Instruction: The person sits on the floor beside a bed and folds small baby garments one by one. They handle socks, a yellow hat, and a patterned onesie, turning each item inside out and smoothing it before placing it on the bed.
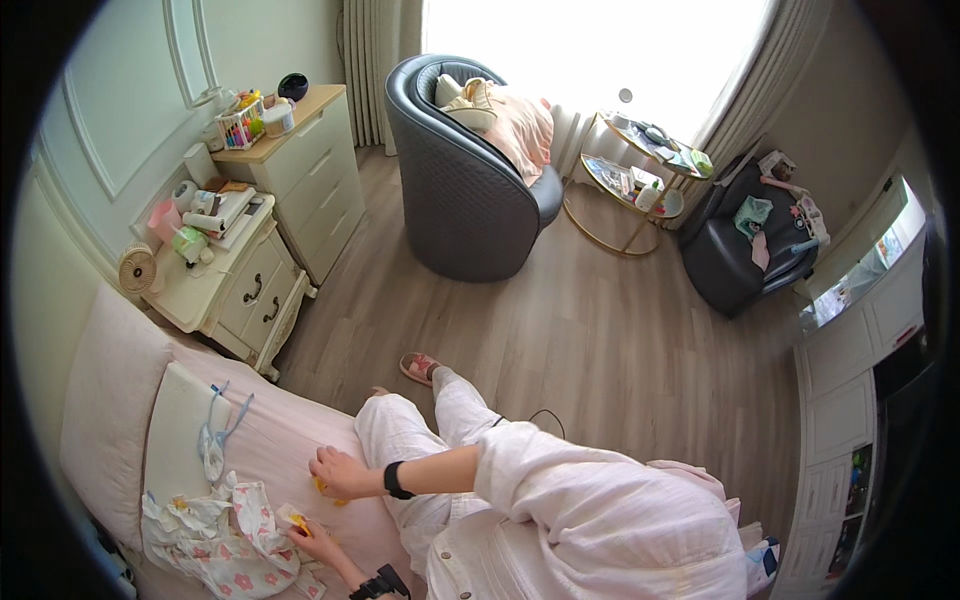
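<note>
Above the pale pink bed sheet [285,427], my right hand [345,474] pinches a small yellow item [321,484], mostly hidden under the fingers. Lower down, my left hand [319,541] holds a small white and yellow piece [291,517]; its kind is too small to tell. Just left of that hand lies a rumpled pile of white cloth with pink flowers [232,566]. A white cloth item with light blue straps [213,454] rests across the edge of a white pillow [176,427].
A cream nightstand [244,289] bears a small fan [138,268] and other items, beside a chest of drawers [319,184]. Across the wood floor [510,337] stand a grey armchair [472,195], a gold-framed side table [630,244] and a dark small armchair [720,247] carrying items.
</note>
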The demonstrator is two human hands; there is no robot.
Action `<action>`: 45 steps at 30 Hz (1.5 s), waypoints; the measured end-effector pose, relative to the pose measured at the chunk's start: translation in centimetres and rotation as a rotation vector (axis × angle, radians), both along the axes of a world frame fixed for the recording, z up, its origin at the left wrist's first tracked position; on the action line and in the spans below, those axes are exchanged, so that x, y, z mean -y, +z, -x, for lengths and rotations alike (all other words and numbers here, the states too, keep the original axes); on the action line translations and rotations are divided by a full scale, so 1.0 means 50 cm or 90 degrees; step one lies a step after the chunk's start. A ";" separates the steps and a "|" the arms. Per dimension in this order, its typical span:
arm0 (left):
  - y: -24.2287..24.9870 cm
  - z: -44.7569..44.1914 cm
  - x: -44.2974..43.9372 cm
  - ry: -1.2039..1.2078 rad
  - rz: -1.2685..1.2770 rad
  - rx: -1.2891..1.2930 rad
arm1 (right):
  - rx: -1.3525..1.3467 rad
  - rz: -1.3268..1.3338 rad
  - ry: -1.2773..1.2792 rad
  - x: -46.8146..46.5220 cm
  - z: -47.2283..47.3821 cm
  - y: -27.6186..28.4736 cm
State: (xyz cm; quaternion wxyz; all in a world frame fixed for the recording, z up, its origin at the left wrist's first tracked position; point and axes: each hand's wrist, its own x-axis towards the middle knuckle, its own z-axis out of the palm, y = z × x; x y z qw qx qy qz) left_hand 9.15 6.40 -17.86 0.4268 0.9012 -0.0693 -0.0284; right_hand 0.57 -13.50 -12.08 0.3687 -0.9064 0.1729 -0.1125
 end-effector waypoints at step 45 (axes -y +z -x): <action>0.469 0.198 0.111 -0.261 0.166 0.184 | 0.213 -0.110 0.277 0.071 0.169 0.381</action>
